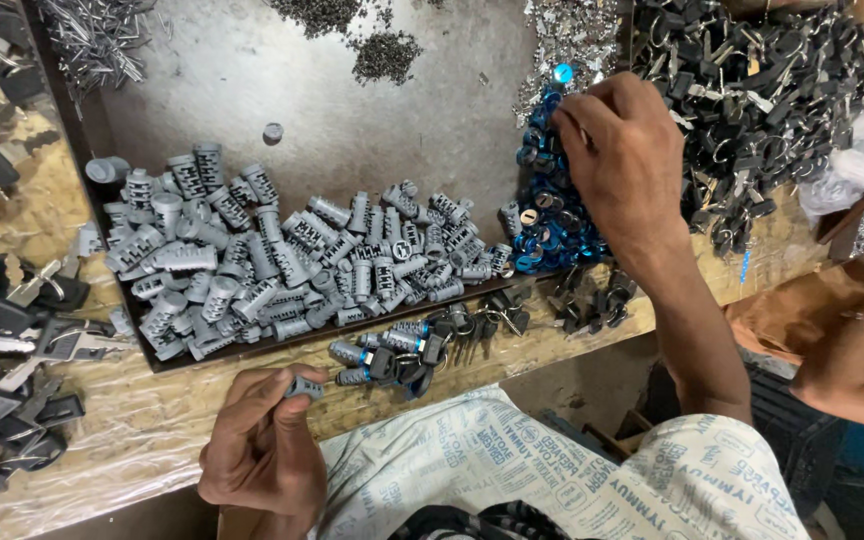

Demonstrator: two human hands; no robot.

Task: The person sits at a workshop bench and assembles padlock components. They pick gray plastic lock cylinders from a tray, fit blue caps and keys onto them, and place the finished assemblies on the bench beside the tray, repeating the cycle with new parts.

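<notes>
Your left hand [262,450], at the workbench's near edge, is closed on one grey lock cylinder [304,387], its long axis pointing right. Dozens more cylinders [282,260] fill the tray's near left. Your right hand [622,160] reaches forward into the blue caps [552,215] at the tray's right edge, fingers curled, possibly pinching one.
</notes>
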